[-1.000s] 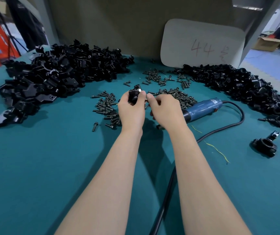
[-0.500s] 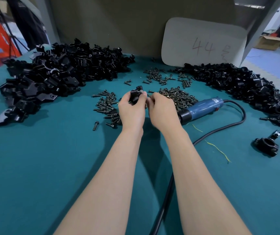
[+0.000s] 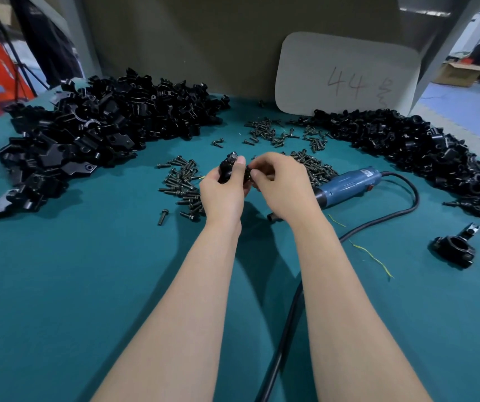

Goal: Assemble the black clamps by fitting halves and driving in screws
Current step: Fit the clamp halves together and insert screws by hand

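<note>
While both forearms reach forward side by side from the lower edge of the view, the two hands meet just above the teal surface [image 3: 59,285], among the loose screws [image 3: 183,184]. Left hand [image 3: 224,190]: back of the hand toward the camera, fingers curled round a black clamp [image 3: 228,169], with the thumb pressed upright along its right side; the top of the clamp shows above the thumb tip. Right hand [image 3: 282,187]: knuckles up, wrist bent slightly inward, fingers curled, the tips pinching a small dark piece [image 3: 247,174] held against the right side of the clamp; whether it is a screw is too small to tell. The hands touch or nearly touch at the fingertips.

Far left lies a large pile of black clamp halves [image 3: 88,134]; a second pile [image 3: 407,146] curves along the far right. More screws [image 3: 273,132] are scattered between the piles. A blue power screwdriver [image 3: 349,187] lies on its side just right of the right hand, tip toward the wrist, its black cable [image 3: 378,221] looping back under the right forearm. One assembled clamp [image 3: 453,248] sits apart at the right. A white board [image 3: 346,76] marked "44" leans against the back wall. A yellow thread [image 3: 372,256] lies near the cable.
</note>
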